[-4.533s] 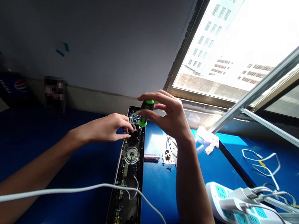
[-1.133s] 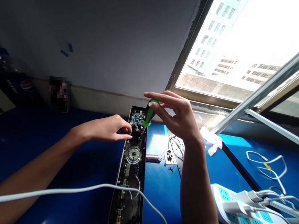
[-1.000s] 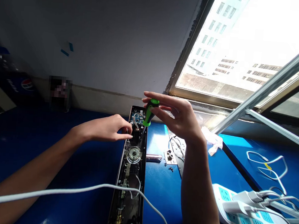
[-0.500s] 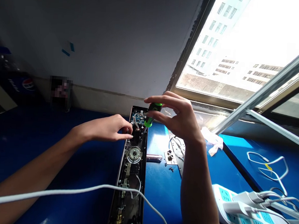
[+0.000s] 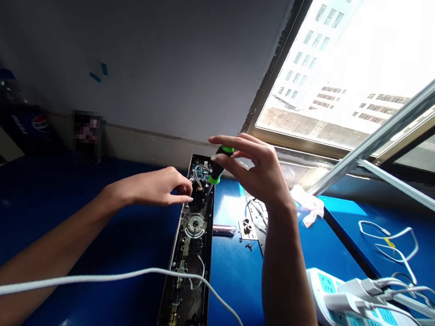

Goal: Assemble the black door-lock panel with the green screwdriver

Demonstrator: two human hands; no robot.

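A long, narrow black lock housing (image 5: 208,263) lies open on the blue table, with a circuit board (image 5: 200,172), a round metal disc (image 5: 196,223) and brass-coloured parts inside. My left hand (image 5: 165,186) reaches in from the left, its bent fingers and thumb closed at the housing's left edge. In my right hand (image 5: 257,163) is a green and black screwdriver (image 5: 217,169), gripped by the handle between thumb and fingers. It leans slightly, and its shaft points down into the housing below the circuit board. The tip's exact contact is too small to make out.
Right of the housing lie a small metal plate (image 5: 249,230), loose dark screws (image 5: 249,246) and a shiny cylindrical piece (image 5: 223,230). A white cable (image 5: 129,275) crosses the foreground over the housing. A power strip (image 5: 356,319) with plugs sits at lower right. A metal bar (image 5: 390,114) slants before the window.
My right hand has shifted slightly left, and the screwdriver handle has turned a little within the fingers. The left hand and the housing have stayed in place.
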